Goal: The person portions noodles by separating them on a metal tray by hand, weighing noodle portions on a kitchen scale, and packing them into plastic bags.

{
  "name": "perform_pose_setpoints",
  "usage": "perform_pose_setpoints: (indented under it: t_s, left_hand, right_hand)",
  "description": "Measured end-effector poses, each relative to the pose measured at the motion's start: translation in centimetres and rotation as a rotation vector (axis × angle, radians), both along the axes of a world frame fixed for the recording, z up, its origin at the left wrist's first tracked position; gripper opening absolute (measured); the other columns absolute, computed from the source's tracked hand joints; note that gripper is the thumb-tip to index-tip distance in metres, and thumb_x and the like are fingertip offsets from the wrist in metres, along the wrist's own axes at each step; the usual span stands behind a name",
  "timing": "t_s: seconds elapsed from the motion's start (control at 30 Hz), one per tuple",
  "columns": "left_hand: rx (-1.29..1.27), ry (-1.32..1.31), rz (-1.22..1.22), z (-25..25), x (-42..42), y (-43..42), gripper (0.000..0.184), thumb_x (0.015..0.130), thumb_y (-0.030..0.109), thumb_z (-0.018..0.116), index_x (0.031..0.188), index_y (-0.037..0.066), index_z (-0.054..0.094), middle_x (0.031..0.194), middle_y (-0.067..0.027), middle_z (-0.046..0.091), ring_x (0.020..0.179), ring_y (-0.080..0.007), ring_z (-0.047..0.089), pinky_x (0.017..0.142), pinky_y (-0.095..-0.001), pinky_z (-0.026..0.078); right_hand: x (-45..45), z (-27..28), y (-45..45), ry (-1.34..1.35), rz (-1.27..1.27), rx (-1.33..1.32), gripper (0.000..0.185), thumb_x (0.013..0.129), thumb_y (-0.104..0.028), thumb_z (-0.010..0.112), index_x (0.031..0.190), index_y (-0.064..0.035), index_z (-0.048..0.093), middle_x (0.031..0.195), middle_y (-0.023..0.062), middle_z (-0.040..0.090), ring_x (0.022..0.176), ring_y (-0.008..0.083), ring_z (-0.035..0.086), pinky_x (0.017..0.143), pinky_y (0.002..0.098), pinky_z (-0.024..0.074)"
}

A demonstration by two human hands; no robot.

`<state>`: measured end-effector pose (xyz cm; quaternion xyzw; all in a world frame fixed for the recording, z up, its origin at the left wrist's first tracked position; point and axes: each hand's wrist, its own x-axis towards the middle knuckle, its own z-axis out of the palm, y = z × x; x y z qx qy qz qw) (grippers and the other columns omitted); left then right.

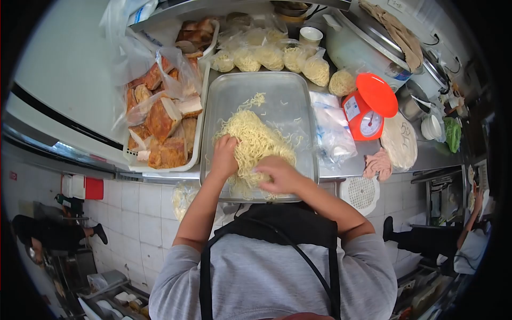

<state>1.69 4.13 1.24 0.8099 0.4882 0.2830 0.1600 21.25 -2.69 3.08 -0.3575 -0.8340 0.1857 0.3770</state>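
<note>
**Left hand (224, 156) and right hand (281, 175) at a heap of noodles (255, 136)**

The pale yellow noodles lie loose in a metal tray (230, 93) at the centre of the frame, with a few stray strands above and to the right of the heap. The person's 2 hands are apart. The left hand touches the left edge of the heap, its fingertips partly hidden; the right hand, slightly blurred, is at the lower right of the heap. Whether either grips any strands cannot be told.

The tray sits on a metal counter (344, 170). Left of it, a white crate (199, 128) holds browned chunks of meat (162, 118), partly covered by clear plastic. Along the upper centre stand several bags of noodles (271, 56), with a white cup (310, 36) just behind. Right of the tray lie clear plastic bags (333, 130), beside a red scale (369, 124); a pink cloth (377, 163) lies below the scale. A large lidded pot (357, 45) fills the upper right.

2 other people appear, 1 at the lower left (50, 234) and 1 at the lower right (426, 241).
</note>
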Motion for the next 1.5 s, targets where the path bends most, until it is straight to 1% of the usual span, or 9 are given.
perform_pose_setpoints:
  t_s: [0.13, 0.47, 0.67, 0.77, 0.83, 1.0, 1.2, 1.3, 1.5]
  left_hand:
    - [-0.141, -0.221, 0.055, 0.6, 0.6, 1.0, 0.03, 0.062, -0.01, 0.054, 0.088, 0.004, 0.048, 0.093, -0.0107, 0.053, 0.091, -0.0288, 0.05, 0.079, -0.0336, 0.039]
    - [-0.603, -1.481, -0.102, 13.0, 3.1, 4.6, 0.015, 0.08, 0.006, 0.052, 0.093, 0.008, 0.045, 0.083, -0.0064, 0.056, 0.071, -0.0189, 0.056, 0.065, -0.0312, 0.049]
    - [-0.659, -1.647, -0.044, 19.5, 4.2, 5.4, 0.012, 0.085, 0.019, 0.047, 0.086, 0.009, 0.053, 0.083, -0.0055, 0.057, 0.072, -0.019, 0.056, 0.065, -0.0332, 0.049]
    - [-0.696, -1.82, -0.189, 19.0, 5.6, 6.3, 0.013, 0.083, 0.021, 0.05, 0.086, 0.01, 0.057, 0.084, -0.0043, 0.058, 0.073, -0.0198, 0.056, 0.067, -0.0331, 0.048]
    - [-0.743, -1.955, -0.289, 17.4, 6.2, 7.4, 0.013, 0.082, 0.021, 0.052, 0.085, 0.01, 0.057, 0.084, -0.0044, 0.058, 0.074, -0.0198, 0.056, 0.067, -0.0327, 0.048]
    - [-0.913, -1.695, -0.396, 11.1, 2.8, 8.3, 0.019, 0.077, 0.019, 0.056, 0.091, 0.006, 0.053, 0.085, -0.0057, 0.057, 0.077, -0.0228, 0.056, 0.07, -0.032, 0.047]
    - [-0.388, 0.233, -0.057, 9.0, -1.7, 5.5, 0.07, 0.067, 0.028, 0.068, 0.121, 0.002, 0.033, 0.113, -0.0156, 0.044, 0.108, -0.0256, 0.041, 0.094, -0.032, 0.031]
    - [-0.999, -0.235, -0.143, 11.6, -0.4, 3.9, 0.095, 0.061, 0.032, 0.072, 0.132, 0.008, 0.015, 0.127, -0.0148, 0.028, 0.115, -0.0195, 0.033, 0.093, -0.0338, 0.031]
    - [-0.366, -0.713, -0.146, 10.7, 4.0, 2.4, 0.079, 0.059, 0.021, 0.074, 0.118, -0.002, 0.027, 0.111, -0.0118, 0.045, 0.104, -0.0182, 0.044, 0.09, -0.0286, 0.034]
  right_hand:
    - [1.0, 2.0, 0.6, -0.078, -0.567, -0.062, 0.036, 0.062, -0.019, 0.067, 0.094, -0.0065, 0.055, 0.098, 0.0091, 0.055, 0.095, 0.0273, 0.049, 0.079, 0.0383, 0.0397]
    - [3.9, 8.0, 6.2, 0.581, -0.505, -0.629, 0.02, 0.069, -0.001, 0.05, 0.089, -0.0037, 0.052, 0.076, 0.0058, 0.057, 0.067, 0.0123, 0.056, 0.056, 0.0265, 0.0447]
    - [5.1, 12.8, 8.1, 1.115, 0.068, -0.854, 0.025, 0.078, -0.011, 0.05, 0.102, -0.0047, 0.052, 0.088, 0.0073, 0.059, 0.079, 0.0185, 0.059, 0.067, 0.0328, 0.0493]
    - [6.0, 4.0, 10.3, 1.331, 0.381, -1.445, 0.035, 0.082, -0.025, 0.048, 0.111, -0.0066, 0.049, 0.1, 0.0101, 0.058, 0.09, 0.0231, 0.058, 0.075, 0.0375, 0.0488]
    - [4.1, 5.8, 8.6, 1.447, 0.438, -1.34, 0.043, 0.081, -0.035, 0.046, 0.112, -0.0051, 0.05, 0.105, 0.0122, 0.057, 0.091, 0.0252, 0.058, 0.076, 0.0394, 0.049]
    - [2.5, 7.1, 8.2, 1.242, 0.088, -1.15, 0.033, 0.079, -0.015, 0.053, 0.106, 0.002, 0.051, 0.095, 0.0143, 0.059, 0.082, 0.0219, 0.06, 0.066, 0.0351, 0.0521]
    - [1.6, 6.1, 9.2, 1.018, -0.149, -0.966, 0.036, 0.071, 0.007, 0.051, 0.106, 0.0004, 0.048, 0.091, 0.0114, 0.057, 0.078, 0.0186, 0.058, 0.064, 0.0301, 0.0505]
    - [0.4, 6.6, 9.7, 1.02, -0.124, -0.909, 0.039, 0.069, 0.01, 0.05, 0.107, -0.001, 0.046, 0.093, 0.01, 0.056, 0.079, 0.0179, 0.057, 0.067, 0.0294, 0.049]
    - [-0.8, 14.5, 10.3, 0.99, -0.039, -0.726, 0.041, 0.067, 0.01, 0.052, 0.104, -0.005, 0.044, 0.095, 0.0044, 0.051, 0.086, 0.0147, 0.052, 0.074, 0.0277, 0.0457]
